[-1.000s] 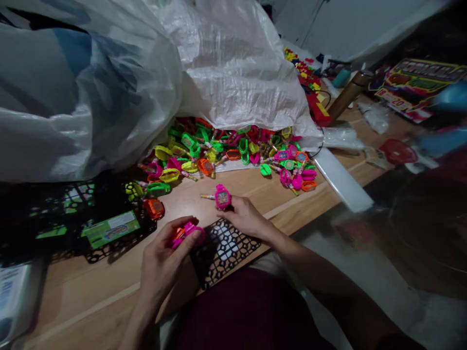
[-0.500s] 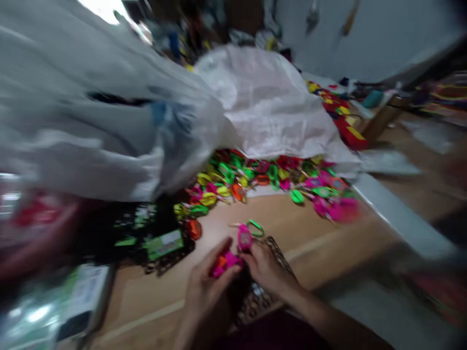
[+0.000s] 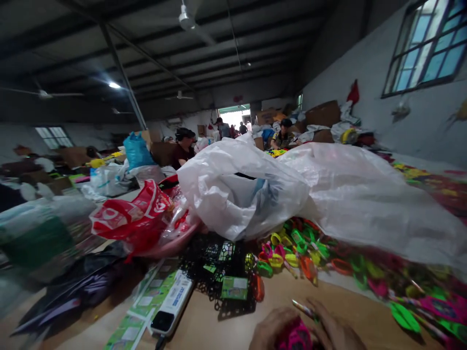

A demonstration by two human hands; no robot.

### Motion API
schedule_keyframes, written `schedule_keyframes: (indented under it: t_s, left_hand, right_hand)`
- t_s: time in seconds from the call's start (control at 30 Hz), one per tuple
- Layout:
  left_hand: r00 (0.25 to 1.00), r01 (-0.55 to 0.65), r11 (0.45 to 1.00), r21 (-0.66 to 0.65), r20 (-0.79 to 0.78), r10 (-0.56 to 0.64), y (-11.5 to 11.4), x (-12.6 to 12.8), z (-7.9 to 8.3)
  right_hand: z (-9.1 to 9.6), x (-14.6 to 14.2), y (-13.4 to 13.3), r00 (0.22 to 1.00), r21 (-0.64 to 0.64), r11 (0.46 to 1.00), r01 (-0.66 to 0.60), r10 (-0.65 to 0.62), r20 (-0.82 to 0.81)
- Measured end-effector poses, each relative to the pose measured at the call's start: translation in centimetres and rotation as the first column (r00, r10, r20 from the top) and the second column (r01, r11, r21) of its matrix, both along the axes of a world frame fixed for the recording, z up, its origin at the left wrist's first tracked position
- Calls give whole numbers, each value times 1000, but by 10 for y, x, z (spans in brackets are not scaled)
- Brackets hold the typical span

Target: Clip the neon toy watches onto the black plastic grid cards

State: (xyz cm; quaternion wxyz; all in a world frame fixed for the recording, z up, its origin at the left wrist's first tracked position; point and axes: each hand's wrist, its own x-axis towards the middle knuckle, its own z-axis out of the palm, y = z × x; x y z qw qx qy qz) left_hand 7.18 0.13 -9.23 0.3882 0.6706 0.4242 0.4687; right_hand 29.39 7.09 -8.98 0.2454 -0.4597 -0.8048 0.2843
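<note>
At the bottom edge, my left hand (image 3: pixel 269 328) curls round a bright pink plastic piece (image 3: pixel 296 336). Close beside it is my right hand (image 3: pixel 334 326), its fingers bent at the thin pen-like stick (image 3: pixel 303 308) that points up and left. Both hands are partly cut off and a little blurred. Past them lies a heap of small green, yellow, orange and pink plastic pieces (image 3: pixel 299 241), some with similar sticks. Nearest to my left hand is an orange piece (image 3: pixel 258 288).
White woven sacks (image 3: pixel 233 167) rise behind the heap. A black mesh sheet (image 3: pixel 233 307) with green cards, a white power bank (image 3: pixel 172 305), green printed sheets (image 3: pixel 127 335) and a red plastic bag (image 3: pixel 140 214) lie leftward. Further back, a co-worker (image 3: pixel 183 148) sits, with other people beyond.
The view has tilted up and turned left, bringing in the room, ceiling and window. My hands now appear lower and further right, still together around pink plastic pieces.
</note>
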Motion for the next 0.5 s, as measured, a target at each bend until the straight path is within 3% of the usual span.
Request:
schedule_keyframes:
  t_s: [0.1,0.2,0.3,0.37,0.5]
  left_hand:
    - [988,-128,992,12,-83,128,-14,-10,14]
    - [947,-117,992,49,-297,127,-23,-18,33]
    - [895,-131,986,102,-416,162,-25,-16,45]
    - [861,-152,976,159,-463,209,-23,-10,47]
    - [811,-173,948,266,-507,291,-16,2,51]
  right_hand:
    - [-4,8,12,973,117,980,163,-179,144]
    - [-19,23,21,931,215,940,264,-306,198]
    - [-31,38,23,911,256,910,326,-375,173]
    - [-28,43,18,905,274,900,340,-392,165]
    - [0,44,0,908,263,910,321,-375,187]
